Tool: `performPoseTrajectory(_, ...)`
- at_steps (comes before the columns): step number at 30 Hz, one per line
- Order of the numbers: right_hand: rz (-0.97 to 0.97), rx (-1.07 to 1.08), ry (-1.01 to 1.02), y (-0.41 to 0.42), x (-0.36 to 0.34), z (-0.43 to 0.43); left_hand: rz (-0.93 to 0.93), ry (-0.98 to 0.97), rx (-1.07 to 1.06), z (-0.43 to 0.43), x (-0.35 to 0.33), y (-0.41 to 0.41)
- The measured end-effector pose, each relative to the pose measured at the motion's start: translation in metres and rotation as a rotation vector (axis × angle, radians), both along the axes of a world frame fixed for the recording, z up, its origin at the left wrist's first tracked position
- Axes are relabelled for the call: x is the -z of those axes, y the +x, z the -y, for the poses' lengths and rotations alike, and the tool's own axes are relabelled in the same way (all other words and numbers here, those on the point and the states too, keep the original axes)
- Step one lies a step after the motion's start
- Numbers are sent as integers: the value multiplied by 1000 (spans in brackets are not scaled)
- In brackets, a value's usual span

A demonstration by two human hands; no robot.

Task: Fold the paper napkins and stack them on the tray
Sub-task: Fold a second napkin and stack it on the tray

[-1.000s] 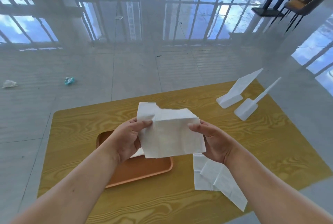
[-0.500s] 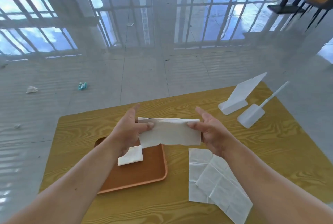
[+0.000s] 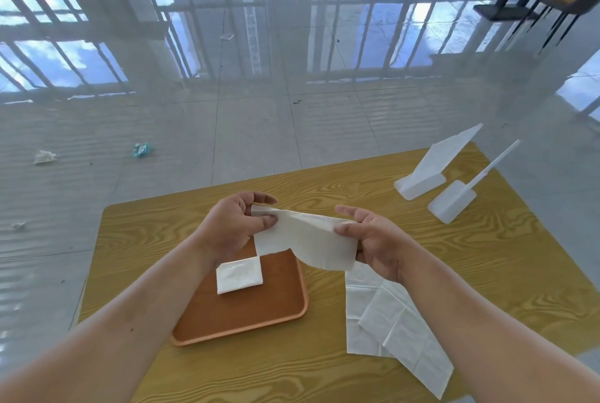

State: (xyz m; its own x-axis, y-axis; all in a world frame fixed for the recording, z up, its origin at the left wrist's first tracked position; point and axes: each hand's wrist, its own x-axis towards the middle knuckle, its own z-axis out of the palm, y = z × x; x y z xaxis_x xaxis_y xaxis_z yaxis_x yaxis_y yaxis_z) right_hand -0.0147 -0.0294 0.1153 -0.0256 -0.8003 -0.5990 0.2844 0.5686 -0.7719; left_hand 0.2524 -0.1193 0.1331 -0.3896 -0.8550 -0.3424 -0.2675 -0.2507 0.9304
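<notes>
Fingers (image 3: 264, 222) of the left hand (image 3: 233, 227) pinch the top left corner of a white paper napkin (image 3: 305, 243), thumb pressed on the near face and the other fingers curled behind it, while the right hand (image 3: 373, 240) grips the napkin's right edge, thumb laid flat across the front and the index finger stretched out above the top edge. Both hands are closed on the sheet and hold it up in the air over the yellow wooden table (image 3: 422, 272), just above the far right part of the orange tray (image 3: 259, 311). The napkin hangs between them, doubled over along its top, its lower edge dipping toward the tray. Both forearms come in from the bottom corners, bare, angled inward toward the middle. On the tray, one folded napkin (image 3: 239, 274) lies flat near its far left side, and the left wrist covers the tray's far left corner. To the right of the tray, loose napkins (image 3: 389, 331) lie overlapped on the table; how many sheets I can't tell, and the right hand hides their far edge. At the table's far right corner stand two white plastic stands (image 3: 435, 175), close together. Small scraps (image 3: 44, 157) lie on the glossy floor beyond.
</notes>
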Motion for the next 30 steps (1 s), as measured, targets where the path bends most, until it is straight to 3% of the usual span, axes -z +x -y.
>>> performPoseTrajectory(6, -99, 63, -133, 0, 1, -1, 48, -34, -38, 2, -2, 5)
performPoseTrajectory(12, -525, -58, -242, -3, -5, 2, 306, -274, -5, 8, 8, 9)
performPoseTrajectory(18, -1072, -261, -313, -4, -8, 2, 521, -567, 90, 11, 2, 8)
performPoseTrajectory(20, -1158, -320, -309, -4, -9, 1, 562, -645, 107, 13, 0, 5)
performPoseTrajectory(22, -1019, -334, -248, -3, -10, 0, 584, -698, 91, 15, -2, -1)
performPoseTrajectory(25, -459, -230, -147, 6, -16, -4, 643, -710, -19, 16, -2, -12)
performPoseTrajectory(28, 120, -5, -102, 18, -18, -7, 685, -566, -138, 9, 0, -14)
performPoseTrajectory(30, 315, 102, -108, 28, -17, -8, 752, -373, -98, 2, 2, -12)
